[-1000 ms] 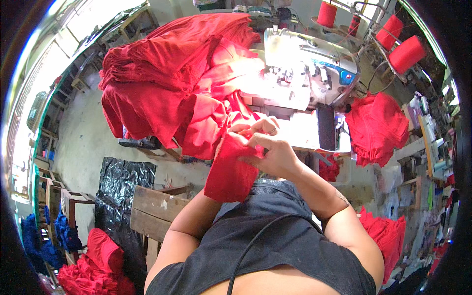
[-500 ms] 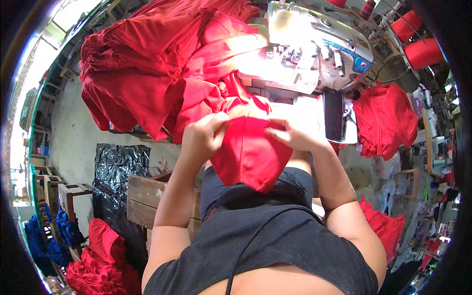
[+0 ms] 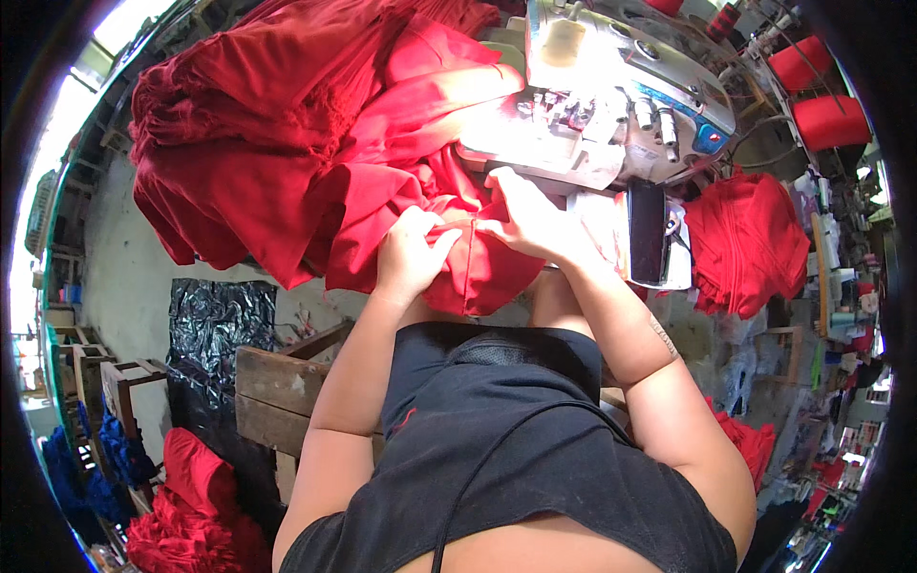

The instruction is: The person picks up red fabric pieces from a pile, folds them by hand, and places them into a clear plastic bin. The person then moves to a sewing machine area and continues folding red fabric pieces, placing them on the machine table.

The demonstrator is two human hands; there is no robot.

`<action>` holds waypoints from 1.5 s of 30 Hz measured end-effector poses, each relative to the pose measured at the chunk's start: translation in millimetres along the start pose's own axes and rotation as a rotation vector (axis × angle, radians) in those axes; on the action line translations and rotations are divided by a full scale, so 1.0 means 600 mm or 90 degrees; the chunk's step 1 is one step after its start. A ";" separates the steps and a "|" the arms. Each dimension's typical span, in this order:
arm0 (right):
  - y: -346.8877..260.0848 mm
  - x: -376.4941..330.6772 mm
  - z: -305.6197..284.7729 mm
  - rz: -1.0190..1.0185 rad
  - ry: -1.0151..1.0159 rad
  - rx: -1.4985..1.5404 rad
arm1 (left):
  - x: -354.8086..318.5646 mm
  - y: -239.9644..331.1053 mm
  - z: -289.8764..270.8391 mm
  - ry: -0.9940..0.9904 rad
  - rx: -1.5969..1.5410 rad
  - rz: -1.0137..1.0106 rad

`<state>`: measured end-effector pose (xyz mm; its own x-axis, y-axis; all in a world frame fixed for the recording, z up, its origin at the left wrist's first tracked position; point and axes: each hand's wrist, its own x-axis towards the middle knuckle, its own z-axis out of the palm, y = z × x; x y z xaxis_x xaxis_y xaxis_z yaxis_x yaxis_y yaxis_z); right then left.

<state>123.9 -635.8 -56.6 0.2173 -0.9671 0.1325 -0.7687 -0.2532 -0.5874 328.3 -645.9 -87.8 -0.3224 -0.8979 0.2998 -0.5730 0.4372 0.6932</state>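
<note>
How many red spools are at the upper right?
4: a rightmost spool, another above it, a narrow one further left, and one cut by the top edge. More may be hidden.

Your red cloth [image 3: 492, 277] is plain and softly creased, a vertical seam running down its middle; it hangs toward you in front of the bench's [image 3: 589, 208] near edge, its lower end rounded.

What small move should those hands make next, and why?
Probably ease the seamed red fabric piece forward toward the white-and-blue sewing machine: the left hand and right hand are at its upper edge, either side of the seam, and the machine's pale bed lies just beyond.
</note>
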 end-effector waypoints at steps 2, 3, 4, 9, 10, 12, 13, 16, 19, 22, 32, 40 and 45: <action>0.007 0.010 0.003 -0.014 -0.020 0.062 | -0.002 -0.003 0.005 0.024 -0.002 -0.017; 0.010 0.014 0.003 -0.019 -0.030 0.092 | -0.004 -0.005 0.009 0.033 -0.012 -0.018; 0.013 0.017 0.000 -0.004 -0.081 0.079 | -0.006 -0.007 0.013 0.043 -0.022 -0.018; 0.026 0.032 0.004 0.042 -0.183 0.200 | -0.009 -0.015 0.016 0.067 -0.037 -0.020; 0.034 0.030 0.012 0.072 -0.185 0.249 | -0.010 -0.016 0.019 0.071 -0.037 -0.020; 0.034 0.029 0.021 0.129 -0.187 0.349 | -0.011 -0.015 0.020 0.079 -0.041 -0.021; 0.035 0.027 0.021 0.153 -0.199 0.350 | -0.012 -0.011 0.024 0.083 -0.046 -0.022; 0.026 0.026 0.024 0.195 -0.213 0.342 | -0.015 -0.014 0.024 0.090 -0.058 -0.005; 0.022 0.019 0.030 0.153 -0.129 0.295 | -0.010 0.000 0.005 0.117 0.022 0.101; -0.011 -0.009 0.034 -0.038 0.033 0.230 | 0.016 0.005 -0.039 0.157 0.085 0.286; -0.111 0.009 -0.001 -0.335 -0.033 -0.023 | 0.008 0.058 -0.157 -0.034 0.226 0.468; -0.158 0.032 -0.050 -0.329 -0.189 -0.047 | -0.054 0.089 -0.139 0.054 0.146 0.284; -0.141 0.027 -0.065 -0.273 -0.191 0.042 | -0.088 0.086 -0.114 0.160 0.030 0.230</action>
<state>169.0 -631.0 26.1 0.6743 -0.7245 0.1427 -0.5353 -0.6127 -0.5814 367.4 -579.5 -23.2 -0.3192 -0.6686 0.6716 -0.4930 0.7224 0.4849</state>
